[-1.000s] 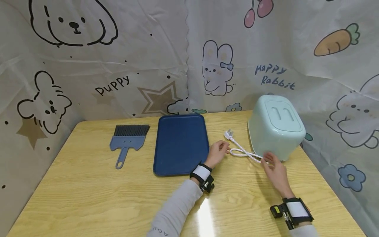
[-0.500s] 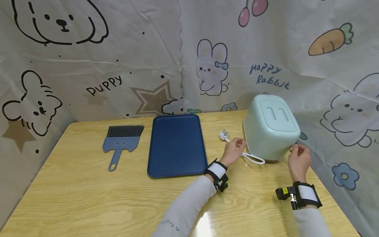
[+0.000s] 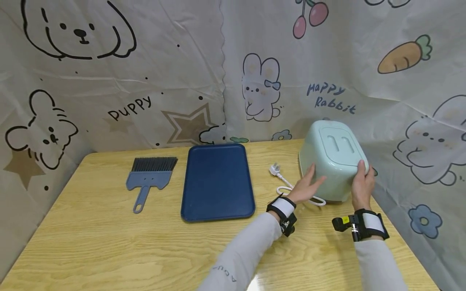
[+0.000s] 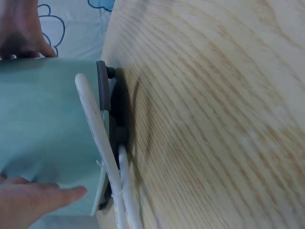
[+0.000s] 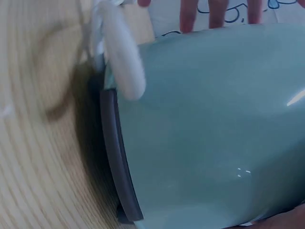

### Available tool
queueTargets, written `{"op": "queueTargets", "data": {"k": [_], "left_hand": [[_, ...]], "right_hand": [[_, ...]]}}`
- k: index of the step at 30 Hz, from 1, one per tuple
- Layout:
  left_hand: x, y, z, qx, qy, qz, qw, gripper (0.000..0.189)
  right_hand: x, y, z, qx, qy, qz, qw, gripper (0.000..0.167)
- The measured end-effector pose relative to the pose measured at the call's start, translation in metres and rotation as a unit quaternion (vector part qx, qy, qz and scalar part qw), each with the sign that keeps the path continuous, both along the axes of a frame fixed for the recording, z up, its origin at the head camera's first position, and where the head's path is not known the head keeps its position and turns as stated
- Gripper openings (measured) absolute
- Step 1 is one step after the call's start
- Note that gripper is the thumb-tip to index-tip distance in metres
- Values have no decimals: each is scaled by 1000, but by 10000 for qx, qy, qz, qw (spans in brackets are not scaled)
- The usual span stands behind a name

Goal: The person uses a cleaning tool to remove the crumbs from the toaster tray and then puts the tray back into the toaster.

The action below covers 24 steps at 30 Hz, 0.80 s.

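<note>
A mint-green toaster (image 3: pixel 335 180), its lid marked by two long raised shapes, stands at the right of the table. My left hand (image 3: pixel 304 190) is at its left side, fingers spread and straight, the thumb pointing across the front. On the right side, my right hand (image 3: pixel 361 189) touches the toaster near its front corner with extended fingers. A white power cord (image 3: pixel 319 201) lies looped before the toaster, partly behind my left hand. Its plug (image 3: pixel 274 169) rests to the left. Close up in the left wrist view, the cord (image 4: pixel 97 126) passes the toaster's dark base edge.
A dark blue tray (image 3: pixel 218 182) lies left of the cord. Farther left is a blue-grey brush (image 3: pixel 149 178) with dark bristles. A printed cloth (image 3: pixel 174 76) hangs behind the wooden table (image 3: pixel 127 250) and along its sides.
My left hand has gone from the cord to the toaster's left side and its fingers have spread. My right hand has left the cord, moved right, and risen onto the toaster's right side.
</note>
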State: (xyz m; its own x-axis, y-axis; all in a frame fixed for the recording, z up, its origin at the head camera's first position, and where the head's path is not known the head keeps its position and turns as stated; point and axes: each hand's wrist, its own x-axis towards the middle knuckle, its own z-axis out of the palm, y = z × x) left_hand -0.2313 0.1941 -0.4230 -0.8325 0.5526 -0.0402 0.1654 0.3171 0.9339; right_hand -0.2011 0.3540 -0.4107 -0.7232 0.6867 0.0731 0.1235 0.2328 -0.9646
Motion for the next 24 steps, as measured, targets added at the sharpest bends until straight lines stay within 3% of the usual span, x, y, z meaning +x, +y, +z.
{"op": "queueTargets", "data": {"k": [5, 11, 24], "left_hand": [[2, 2, -1, 50, -2, -21, 10000, 63], [5, -2, -4, 9, -45, -99, 9999, 65], [11, -20, -4, -176, 66, -174, 9997, 66]], "right_hand": [[1, -3, 1, -58, -230, -88, 9997, 63], [5, -7, -3, 77, -182, -107, 9997, 63], [30, -25, -2, 352, 54, 236, 9991, 61]]}}
